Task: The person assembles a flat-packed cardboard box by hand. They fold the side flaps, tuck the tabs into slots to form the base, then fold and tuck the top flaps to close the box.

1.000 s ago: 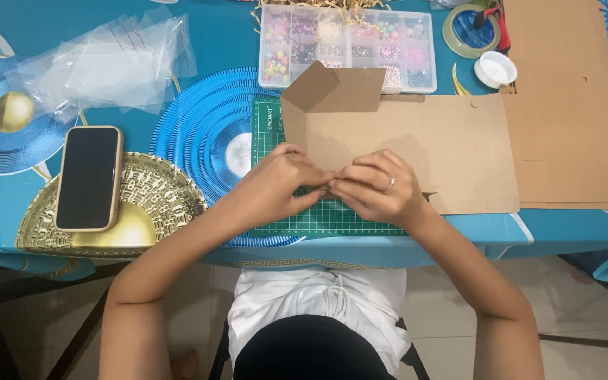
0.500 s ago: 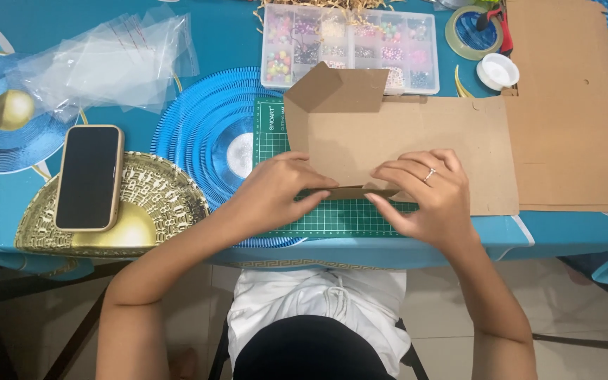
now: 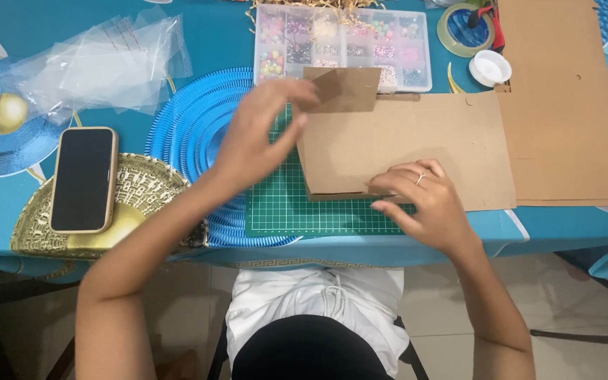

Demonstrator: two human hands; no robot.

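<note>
Cardboard sheet: left hand has lifted, now pinching its corner flap; right hand presses flat, fingers spread, lower centre.

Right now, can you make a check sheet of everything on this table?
Surface: table under a teal patterned cloth, green cutting mat near the front edge.
Job's things: flat brown cardboard lying partly on the mat.
Clutter: phone, clear plastic bags, bead box, tape roll, small white lid.
Hands: left hand pinches the cardboard's corner flap; right hand presses its lower edge.
Cables: nothing seen.
Surroundings: pale tiled floor.
</note>
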